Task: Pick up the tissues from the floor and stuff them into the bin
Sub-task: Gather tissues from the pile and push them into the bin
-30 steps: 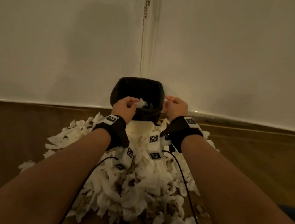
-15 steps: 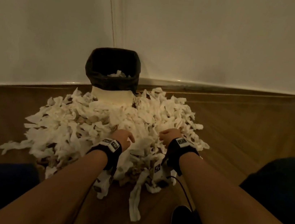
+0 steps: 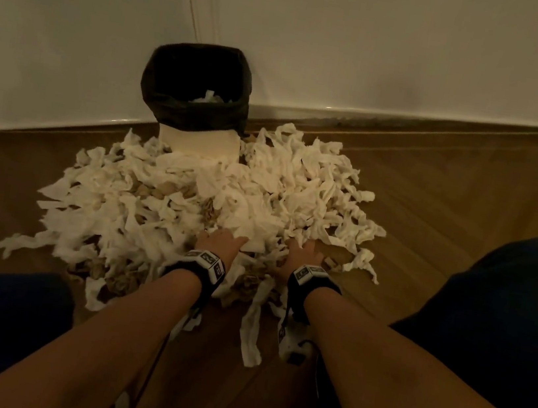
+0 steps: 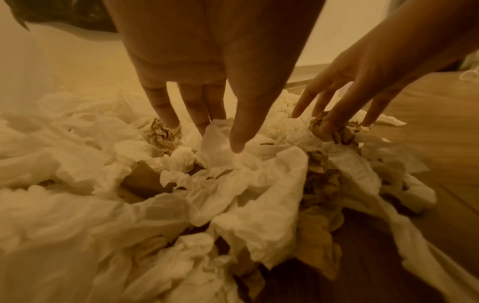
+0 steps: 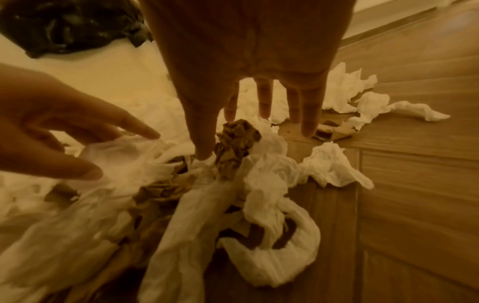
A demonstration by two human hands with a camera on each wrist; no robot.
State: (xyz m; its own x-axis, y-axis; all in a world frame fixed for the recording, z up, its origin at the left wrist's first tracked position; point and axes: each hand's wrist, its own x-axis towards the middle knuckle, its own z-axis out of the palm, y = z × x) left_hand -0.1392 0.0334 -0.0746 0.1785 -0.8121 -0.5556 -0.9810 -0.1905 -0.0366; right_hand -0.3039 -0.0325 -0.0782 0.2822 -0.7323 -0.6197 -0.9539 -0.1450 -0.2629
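Note:
A big heap of crumpled white tissues, with brown paper scraps mixed in, covers the wooden floor in front of the bin. The bin is lined with a black bag and holds a few tissues. Both hands are down at the heap's near edge. My left hand reaches into the white tissues with straight fingers and grips nothing. My right hand is spread, its fingers straight, thumb against a brown paper wad. In the head view the fingertips are buried in tissue.
The bin stands against a white wall with a skirting board. Bare wooden floor lies right of the heap. My knees in dark cloth sit at lower right and lower left. Loose tissue strips trail toward me.
Both hands have come back from the bin's rim down to the heap's near edge. The tissue the left hand held at the bin is gone from it.

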